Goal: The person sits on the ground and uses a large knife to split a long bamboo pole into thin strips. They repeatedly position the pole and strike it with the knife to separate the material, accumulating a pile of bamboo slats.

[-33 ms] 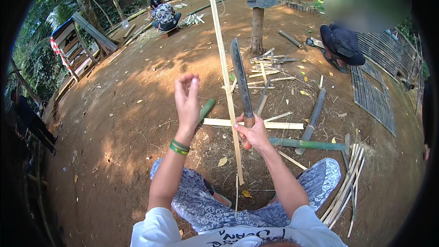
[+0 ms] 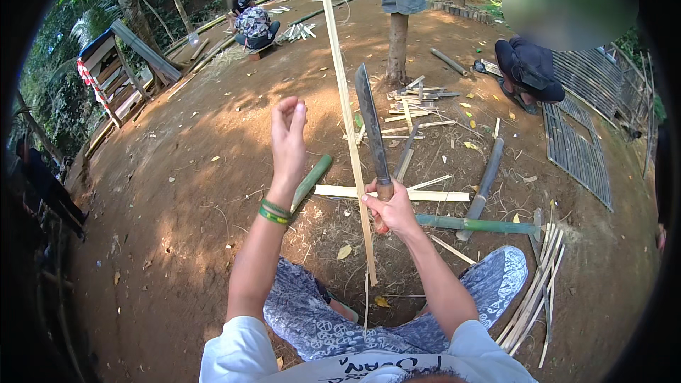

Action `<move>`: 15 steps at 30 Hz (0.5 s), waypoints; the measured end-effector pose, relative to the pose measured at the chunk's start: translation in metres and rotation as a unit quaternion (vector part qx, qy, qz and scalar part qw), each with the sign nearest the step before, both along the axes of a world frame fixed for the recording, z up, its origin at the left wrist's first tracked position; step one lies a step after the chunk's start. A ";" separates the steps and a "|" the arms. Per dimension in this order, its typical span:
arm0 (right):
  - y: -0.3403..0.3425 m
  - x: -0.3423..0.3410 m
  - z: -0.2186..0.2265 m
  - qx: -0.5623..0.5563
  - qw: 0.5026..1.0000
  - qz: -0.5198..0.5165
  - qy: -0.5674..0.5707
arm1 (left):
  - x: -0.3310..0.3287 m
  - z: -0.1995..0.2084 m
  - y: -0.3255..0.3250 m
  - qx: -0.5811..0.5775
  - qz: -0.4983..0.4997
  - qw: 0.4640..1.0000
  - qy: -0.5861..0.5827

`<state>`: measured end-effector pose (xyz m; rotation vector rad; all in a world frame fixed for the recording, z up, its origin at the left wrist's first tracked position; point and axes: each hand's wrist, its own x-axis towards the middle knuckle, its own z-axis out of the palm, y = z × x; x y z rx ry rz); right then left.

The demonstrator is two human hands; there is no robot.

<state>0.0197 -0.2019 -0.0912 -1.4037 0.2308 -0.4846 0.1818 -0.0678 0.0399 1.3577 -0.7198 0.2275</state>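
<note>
My right hand [image 2: 390, 206] is closed round the wooden handle of a machete [image 2: 372, 120], whose dark blade points up and away. The thumb of that hand also presses a long pale bamboo strip [image 2: 342, 85] against the handle side. The strip stands tilted just left of the blade, its lower end above the ground between my legs. A thin fibre [image 2: 347, 10] curls off its top. My left hand [image 2: 288, 135] is raised left of the strip, apart from it. Its fingers are loosely bent, the thumb stands away, and nothing shows in it.
Bamboo poles [image 2: 482, 224] and a flat split piece [image 2: 425, 193] lie before me. Thin strips [image 2: 535, 298] are bundled at my right. Split pieces [image 2: 418, 103] lie round a tree trunk [image 2: 397, 50]. People crouch at far left [image 2: 254, 25] and right [image 2: 528, 67].
My left hand has shifted slightly left and upward. The bamboo strip's top and the machete have tipped a little to the left.
</note>
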 end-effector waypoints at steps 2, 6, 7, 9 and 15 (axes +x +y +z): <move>0.003 -0.002 -0.003 -0.011 1.000 -0.003 0.011 | 0.027 0.036 -0.019 -0.001 -0.062 0.995 0.077; 0.000 -0.011 -0.011 -0.080 0.996 -0.014 0.040 | 0.040 0.097 -0.050 -0.034 -0.193 0.977 0.084; -0.002 -0.011 -0.019 -0.090 0.995 -0.031 0.028 | 0.036 0.105 -0.056 -0.045 -0.187 0.979 0.073; -0.001 -0.011 -0.030 -0.110 0.992 -0.055 0.001 | 0.036 0.114 -0.064 -0.064 -0.172 0.982 0.047; 0.006 -0.011 -0.047 -0.033 0.996 -0.073 0.035 | 0.026 0.098 -0.075 -0.096 -0.174 0.979 0.045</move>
